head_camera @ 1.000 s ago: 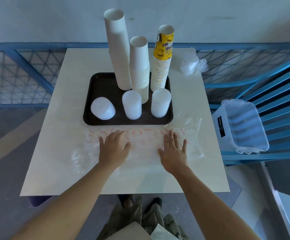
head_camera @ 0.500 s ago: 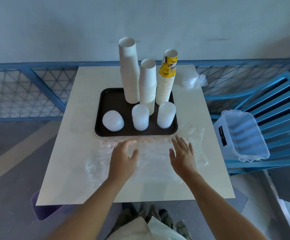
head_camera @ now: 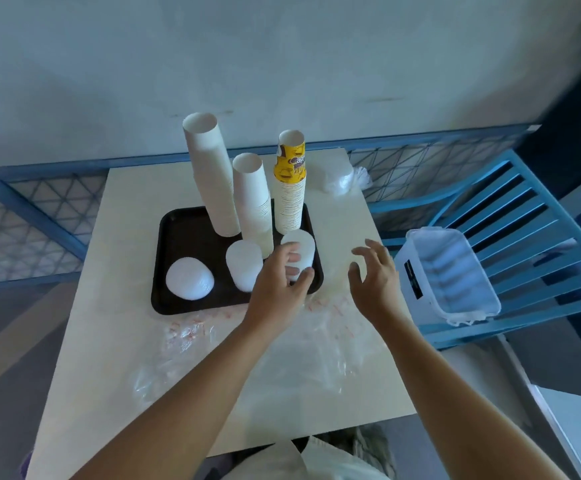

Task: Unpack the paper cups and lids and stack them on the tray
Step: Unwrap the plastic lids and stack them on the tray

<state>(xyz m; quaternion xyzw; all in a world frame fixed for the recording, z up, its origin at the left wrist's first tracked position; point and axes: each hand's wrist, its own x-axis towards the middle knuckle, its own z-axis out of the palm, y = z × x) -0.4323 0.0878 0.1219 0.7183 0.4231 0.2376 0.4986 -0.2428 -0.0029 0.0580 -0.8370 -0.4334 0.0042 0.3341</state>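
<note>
Bare forearms (head_camera: 185,407) (perhaps pale shirt (head_camera: 282,460))
</note>
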